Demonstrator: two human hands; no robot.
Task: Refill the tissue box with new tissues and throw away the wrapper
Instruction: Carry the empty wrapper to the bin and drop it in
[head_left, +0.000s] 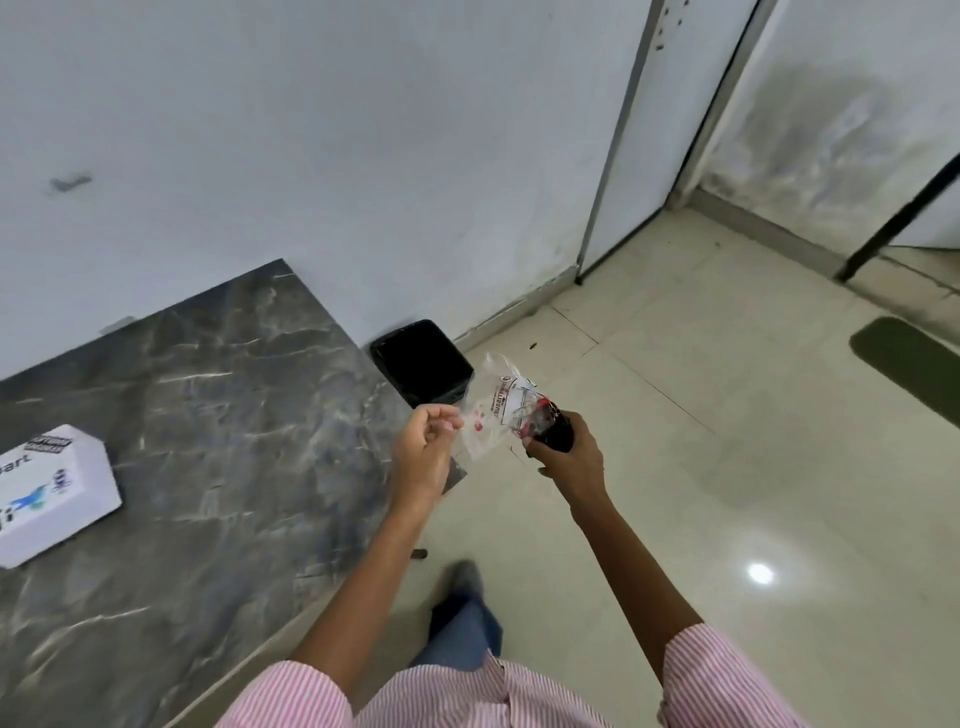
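A clear plastic wrapper (496, 410) with red print is stretched between both hands, just past the counter's right corner. My left hand (423, 452) pinches its left edge with the fingertips. My right hand (563, 454) is closed around the wrapper's bunched red end. A black bin (422, 361) stands on the floor just beyond the wrapper, against the wall. The white tissue box (52, 491) with blue print lies on the dark marble counter (218, 441) at the far left, partly cut off by the frame edge.
A white wall runs behind the counter and bin. Pale floor tiles (727, 441) spread to the right, with a green mat (914, 364) at the right edge and a dark table leg (893, 223) at the upper right. My foot (465, 582) is on the floor below the hands.
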